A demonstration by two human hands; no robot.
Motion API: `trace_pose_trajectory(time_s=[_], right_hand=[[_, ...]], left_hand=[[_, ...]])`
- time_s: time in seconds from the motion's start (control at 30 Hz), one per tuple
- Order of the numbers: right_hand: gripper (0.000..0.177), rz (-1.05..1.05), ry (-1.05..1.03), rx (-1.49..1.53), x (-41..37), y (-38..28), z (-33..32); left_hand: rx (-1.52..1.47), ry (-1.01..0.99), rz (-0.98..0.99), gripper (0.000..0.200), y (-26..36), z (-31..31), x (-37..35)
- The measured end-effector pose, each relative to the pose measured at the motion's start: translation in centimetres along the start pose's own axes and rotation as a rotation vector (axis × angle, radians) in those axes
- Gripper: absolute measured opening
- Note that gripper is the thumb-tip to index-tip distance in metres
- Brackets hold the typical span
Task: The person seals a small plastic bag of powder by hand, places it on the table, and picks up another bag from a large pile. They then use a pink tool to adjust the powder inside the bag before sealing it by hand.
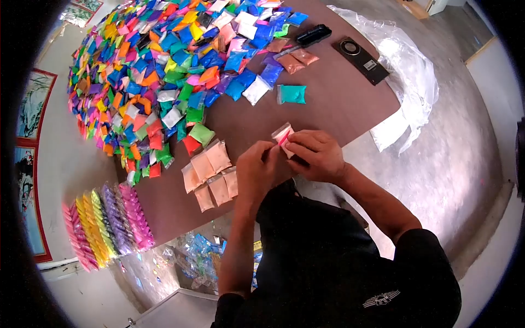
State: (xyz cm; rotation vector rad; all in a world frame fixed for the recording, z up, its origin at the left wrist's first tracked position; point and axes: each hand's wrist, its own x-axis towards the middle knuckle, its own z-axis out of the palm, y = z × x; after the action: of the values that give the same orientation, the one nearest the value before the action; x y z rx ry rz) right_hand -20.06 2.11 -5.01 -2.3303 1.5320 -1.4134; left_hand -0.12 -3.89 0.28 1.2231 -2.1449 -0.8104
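Note:
A small clear plastic packet (283,133) with a pinkish-red strip is between my two hands, near the table's front edge. My right hand (316,155) pinches it from the right. On its left side, my left hand (256,168) has its fingers closed against the packet's edge; part of this grip is hidden. Several peach-coloured packets (210,164) lie in two rows just left of my left hand. Beyond my hands, a teal packet (292,94) rests alone on the brown table (339,104).
A large heap of multicoloured packets (164,60) covers the far left of the table. Twisted colourful strips (109,221) stand at the left corner. A black phone (362,59), a black case (313,35) and reddish-brown packets (296,60) lie far right. White plastic sheeting (407,71) hangs beyond the edge.

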Motion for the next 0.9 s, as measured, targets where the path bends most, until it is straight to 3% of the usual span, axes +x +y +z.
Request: trace_pose_trajectory(time_s=[0.47, 0.67, 0.83, 0.9], right_hand=[[0.035, 0.012, 0.017, 0.021, -0.2, 0.1, 0.3], [0.039, 0.039, -0.021, 0.03, 0.1, -0.2, -0.5], [0.041, 0.011, -0.029, 0.03, 0.3, 0.0, -0.1], [0.04, 0.006, -0.014, 0.025, 0.2, 0.0, 0.0]], left_hand=[[0.147, 0.079, -0.064, 0.015, -2.0, 0.3, 2.7], [0.014, 0.08, -0.099, 0.014, -0.1, -0.2, 3.0], [0.065, 0.008, 0.103, 0.01, 0.9, 0.8, 3.8], [0.058, 0.007, 0.098, 0.009, 0.0, 1.2, 4.3]])
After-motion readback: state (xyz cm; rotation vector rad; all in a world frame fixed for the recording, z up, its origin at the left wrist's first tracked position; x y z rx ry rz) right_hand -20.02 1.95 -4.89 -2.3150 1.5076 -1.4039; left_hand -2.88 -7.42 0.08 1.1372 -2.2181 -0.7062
